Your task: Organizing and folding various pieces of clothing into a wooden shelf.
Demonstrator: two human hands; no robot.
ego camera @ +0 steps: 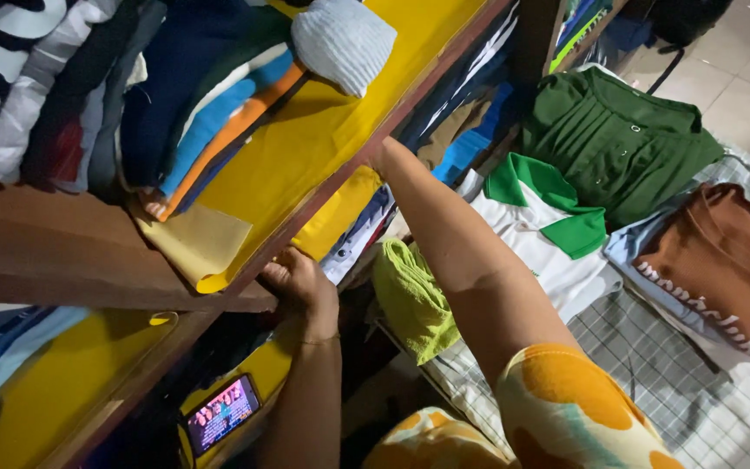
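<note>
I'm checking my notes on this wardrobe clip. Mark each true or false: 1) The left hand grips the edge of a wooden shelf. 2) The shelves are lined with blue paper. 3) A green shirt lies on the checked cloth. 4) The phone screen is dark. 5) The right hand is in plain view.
1) True: the left hand grips the wooden shelf at its edge.
2) False: the shelf liner is yellow.
3) True: the green shirt lies on the checked cloth.
4) False: the phone has a lit screen.
5) False: the right arm reaches between the shelves and the hand is hidden.
</note>
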